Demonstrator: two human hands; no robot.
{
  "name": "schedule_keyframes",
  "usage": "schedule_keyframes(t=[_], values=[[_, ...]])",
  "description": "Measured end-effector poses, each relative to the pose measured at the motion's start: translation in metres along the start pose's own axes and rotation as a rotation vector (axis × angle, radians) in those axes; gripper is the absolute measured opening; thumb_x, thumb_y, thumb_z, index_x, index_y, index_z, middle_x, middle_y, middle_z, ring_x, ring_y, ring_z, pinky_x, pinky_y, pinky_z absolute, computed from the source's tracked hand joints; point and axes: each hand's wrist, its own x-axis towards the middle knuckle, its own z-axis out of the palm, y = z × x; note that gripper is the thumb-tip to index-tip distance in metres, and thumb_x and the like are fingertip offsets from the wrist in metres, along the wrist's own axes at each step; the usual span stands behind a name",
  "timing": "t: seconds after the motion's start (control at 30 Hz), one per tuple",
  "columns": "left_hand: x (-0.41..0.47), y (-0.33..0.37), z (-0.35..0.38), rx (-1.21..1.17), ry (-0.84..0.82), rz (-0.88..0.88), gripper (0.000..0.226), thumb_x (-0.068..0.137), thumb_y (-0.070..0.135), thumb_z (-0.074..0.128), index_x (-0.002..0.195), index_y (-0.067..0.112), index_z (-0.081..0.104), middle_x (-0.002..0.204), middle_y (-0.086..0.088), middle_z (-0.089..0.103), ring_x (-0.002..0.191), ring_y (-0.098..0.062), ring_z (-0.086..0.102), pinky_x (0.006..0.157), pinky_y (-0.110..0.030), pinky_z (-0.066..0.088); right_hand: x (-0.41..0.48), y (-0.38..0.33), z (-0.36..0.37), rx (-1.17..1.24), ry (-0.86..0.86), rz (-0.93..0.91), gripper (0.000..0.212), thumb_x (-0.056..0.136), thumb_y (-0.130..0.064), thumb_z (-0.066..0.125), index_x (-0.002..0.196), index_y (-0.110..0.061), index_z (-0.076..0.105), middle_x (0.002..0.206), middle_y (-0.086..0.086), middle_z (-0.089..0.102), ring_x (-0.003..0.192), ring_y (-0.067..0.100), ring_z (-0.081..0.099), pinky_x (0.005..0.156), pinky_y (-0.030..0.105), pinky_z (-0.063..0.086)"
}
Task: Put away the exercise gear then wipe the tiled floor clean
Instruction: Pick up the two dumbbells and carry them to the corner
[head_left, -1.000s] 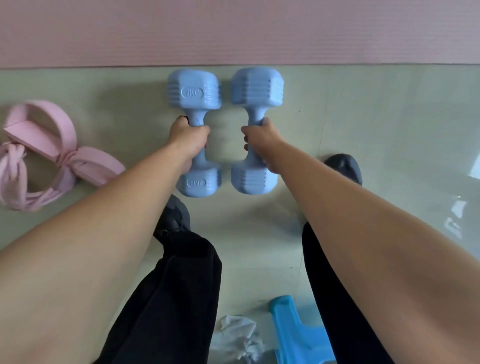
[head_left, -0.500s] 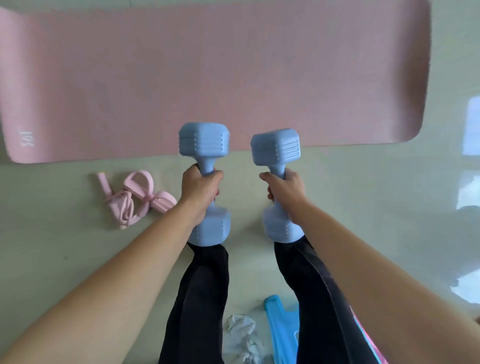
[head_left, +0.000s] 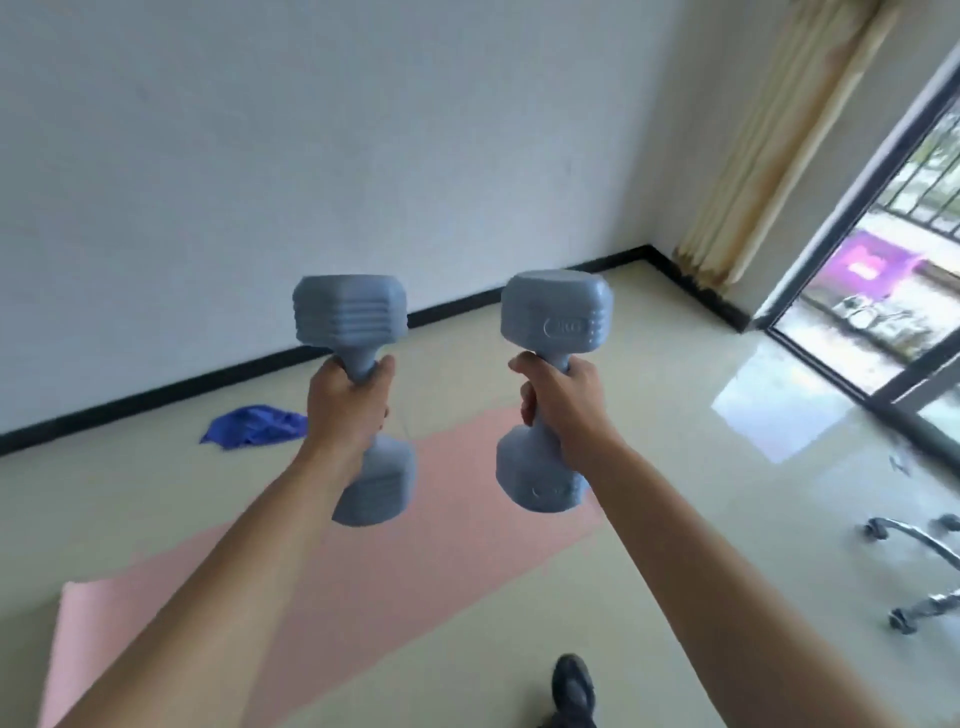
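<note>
Two light blue dumbbells are held up in the air in front of me, each nearly upright. My left hand (head_left: 347, 410) grips the handle of the left dumbbell (head_left: 349, 316). My right hand (head_left: 562, 404) grips the handle of the right dumbbell (head_left: 557, 310). Below them a pink exercise mat (head_left: 363, 577) lies flat and unrolled on the pale tiled floor (head_left: 717, 483). A crumpled blue cloth (head_left: 254, 425) lies on the floor near the wall, beyond the mat.
A white wall with a black skirting board (head_left: 208, 375) runs along the far side. A glass sliding door (head_left: 893, 312) and a beige curtain (head_left: 769, 156) fill the right. Chrome chair legs on castors (head_left: 914, 545) stand at the right edge. My dark shoe (head_left: 571, 688) shows at the bottom.
Both dumbbells have been lifted off the floor. My view has risen and turned right, so the wall, the door and the blue cloth show. The pink resistance band has left the view.
</note>
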Motion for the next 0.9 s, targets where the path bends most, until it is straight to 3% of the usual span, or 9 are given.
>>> schedule_keyframes(t=[0.17,0.33,0.63,0.9], values=[[-0.024,0.101,0.063,-0.072,-0.132,0.216,0.029,0.090,0.033,0.066,0.076,0.011,0.052,0.061,-0.004,0.052,0.047,-0.014,0.045,0.051,-0.028,0.043,-0.014,-0.064,-0.099,0.170,0.205,-0.141,0.018,0.081,-0.016,0.066,0.070,-0.009,0.054,0.057,0.012,0.051,0.044,0.018,0.046,0.057,0.034,0.041],[-0.069,0.141,0.175,-0.135,-0.230,0.321,0.028,0.089,0.029,0.068,0.077,0.009,0.053,0.056,-0.003,0.050,0.044,-0.013,0.044,0.044,-0.024,0.042,-0.006,-0.053,-0.208,0.233,0.329,-0.184,0.016,0.079,-0.011,0.065,0.069,-0.009,0.053,0.055,0.011,0.047,0.044,0.018,0.042,0.056,0.034,0.039],[-0.115,0.185,0.382,-0.147,-0.396,0.217,0.010,0.084,0.010,0.062,0.077,0.009,0.055,0.053,0.000,0.050,0.047,-0.013,0.045,0.051,-0.029,0.044,0.059,-0.017,-0.403,0.237,0.455,-0.081,0.016,0.076,-0.010,0.067,0.068,-0.008,0.053,0.056,0.011,0.046,0.045,0.018,0.038,0.049,0.030,0.034],[-0.066,0.209,0.509,-0.084,-0.386,0.193,0.015,0.083,0.008,0.061,0.071,0.010,0.052,0.053,-0.004,0.049,0.047,-0.013,0.043,0.049,-0.028,0.042,0.182,-0.022,-0.485,0.292,0.434,-0.065,0.013,0.077,-0.010,0.067,0.071,-0.006,0.055,0.053,0.009,0.047,0.042,0.016,0.040,0.049,0.030,0.036]])
